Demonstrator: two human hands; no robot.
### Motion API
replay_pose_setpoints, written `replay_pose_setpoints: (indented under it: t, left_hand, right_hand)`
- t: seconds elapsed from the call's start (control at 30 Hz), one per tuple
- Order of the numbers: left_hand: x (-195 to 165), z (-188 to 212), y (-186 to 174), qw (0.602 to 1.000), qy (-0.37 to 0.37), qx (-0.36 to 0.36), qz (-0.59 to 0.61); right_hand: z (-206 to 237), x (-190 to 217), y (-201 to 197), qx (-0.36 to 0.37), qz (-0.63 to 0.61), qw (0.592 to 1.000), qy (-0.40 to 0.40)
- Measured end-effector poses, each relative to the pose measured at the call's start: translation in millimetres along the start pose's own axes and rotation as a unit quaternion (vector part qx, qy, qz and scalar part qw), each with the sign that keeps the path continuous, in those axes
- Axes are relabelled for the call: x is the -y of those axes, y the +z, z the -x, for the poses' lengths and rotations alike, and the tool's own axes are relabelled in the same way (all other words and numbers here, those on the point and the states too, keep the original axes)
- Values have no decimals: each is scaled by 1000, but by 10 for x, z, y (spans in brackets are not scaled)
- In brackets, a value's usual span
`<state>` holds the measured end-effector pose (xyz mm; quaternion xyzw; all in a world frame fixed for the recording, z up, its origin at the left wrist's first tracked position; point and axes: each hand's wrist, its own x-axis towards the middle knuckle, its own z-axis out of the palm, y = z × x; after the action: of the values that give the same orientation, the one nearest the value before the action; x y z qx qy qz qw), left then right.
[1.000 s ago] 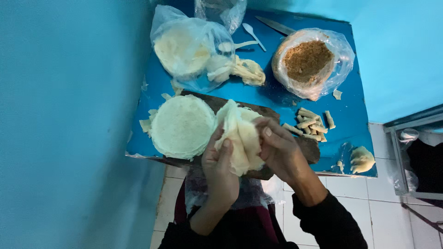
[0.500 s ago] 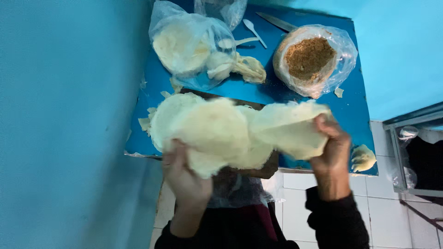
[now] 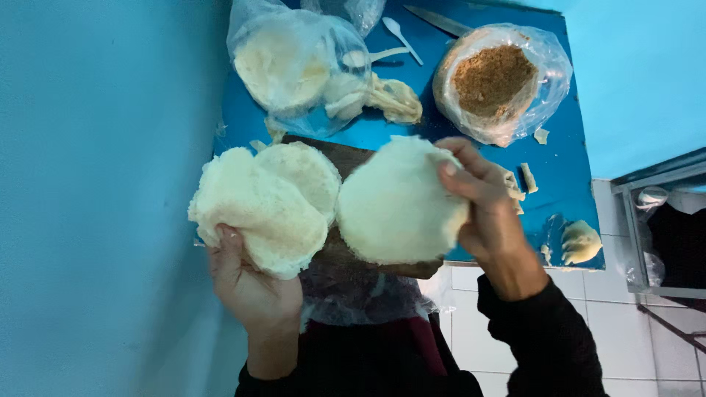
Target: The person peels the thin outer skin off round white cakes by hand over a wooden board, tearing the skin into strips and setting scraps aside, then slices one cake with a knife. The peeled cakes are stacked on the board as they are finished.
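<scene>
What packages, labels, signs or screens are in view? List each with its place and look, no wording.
Clear plastic bag: far left on the blue table, rumpled, holding pale round sheets.
Clear plastic bag of brown crumbs: far right on the table, rounded, open-topped.
Another clear bag: top edge, mostly cut off.
No labels, signs or screens show.

At twelve o'clock lies a white plastic spoon (image 3: 401, 35); at one o'clock a knife (image 3: 440, 20) and a bagged bowl of brown crumbs (image 3: 494, 79).
</scene>
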<state>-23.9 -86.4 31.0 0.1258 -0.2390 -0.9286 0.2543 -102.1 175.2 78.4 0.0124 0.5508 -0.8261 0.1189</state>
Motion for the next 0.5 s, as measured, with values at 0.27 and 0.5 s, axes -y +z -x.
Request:
replay_pose_setpoints:
  t: [0.27, 0.5]
  left_hand:
    - [39, -17, -10, 1000, -21, -11, 10]
    - [75, 34, -7, 999, -35, 5, 26]
  right_hand:
    - [-93, -290, -124, -51, 247, 961, 115]
    - [13, -151, -183, -30, 402, 908, 116]
